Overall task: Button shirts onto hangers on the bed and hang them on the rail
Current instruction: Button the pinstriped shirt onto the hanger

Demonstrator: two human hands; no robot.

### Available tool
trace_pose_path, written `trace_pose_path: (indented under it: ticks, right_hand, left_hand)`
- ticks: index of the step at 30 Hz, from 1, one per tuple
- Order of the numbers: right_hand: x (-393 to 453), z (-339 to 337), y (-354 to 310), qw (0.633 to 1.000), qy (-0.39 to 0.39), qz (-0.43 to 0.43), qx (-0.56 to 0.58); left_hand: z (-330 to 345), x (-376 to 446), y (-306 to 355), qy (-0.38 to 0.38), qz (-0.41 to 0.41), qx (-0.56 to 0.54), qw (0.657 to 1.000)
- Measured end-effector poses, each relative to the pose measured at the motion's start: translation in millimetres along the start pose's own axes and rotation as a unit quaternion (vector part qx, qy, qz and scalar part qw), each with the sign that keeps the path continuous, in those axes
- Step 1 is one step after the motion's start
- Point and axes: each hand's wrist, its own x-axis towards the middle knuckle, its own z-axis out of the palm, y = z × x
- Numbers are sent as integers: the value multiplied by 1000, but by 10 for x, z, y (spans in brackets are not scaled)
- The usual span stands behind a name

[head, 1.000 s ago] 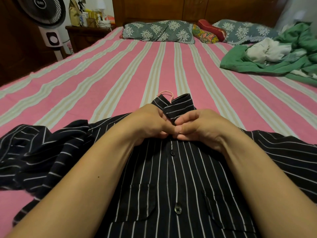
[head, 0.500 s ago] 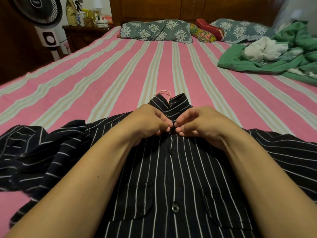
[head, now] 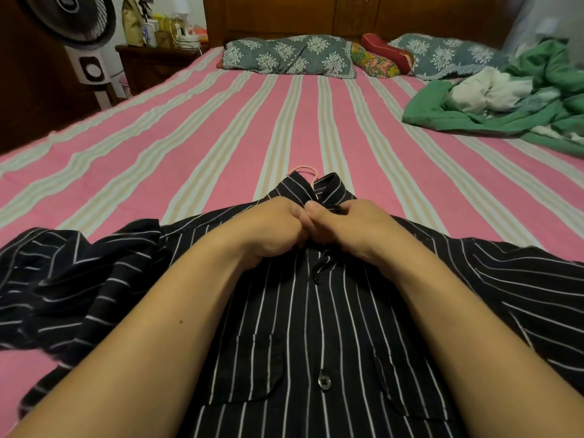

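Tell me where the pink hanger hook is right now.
In the head view, the pink hanger hook pokes out of the striped shirt's collar, centre frame, lying on the bed just beyond both hands.

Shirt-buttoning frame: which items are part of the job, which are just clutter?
In the job:
black white-striped shirt
pink hanger hook at the collar
left hand, right hand, both pinching the placket

Lying about:
green blanket heap
floral grey pillows
standing fan

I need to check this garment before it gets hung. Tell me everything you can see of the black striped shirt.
The black striped shirt lies front-up on the pink striped bed: dark woven-looking cloth, thin white stripes, two chest pockets, dark buttons, one sleeve rumpled leftward. A pink hanger hook pokes from its collar. The left hand and right hand pinch the placket just below the collar.
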Motion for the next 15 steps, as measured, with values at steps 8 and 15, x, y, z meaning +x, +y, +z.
trace_pose_path:
  ticks: [8,15]
  right_hand:
    - [50,-193,115,944,-89,102,301]
    - [-53,-133,6,976,-90,55,189]
  left_hand:
    - [70,67,37,97,-5,149,984]
    - [161,64,52,127,22,235,963]
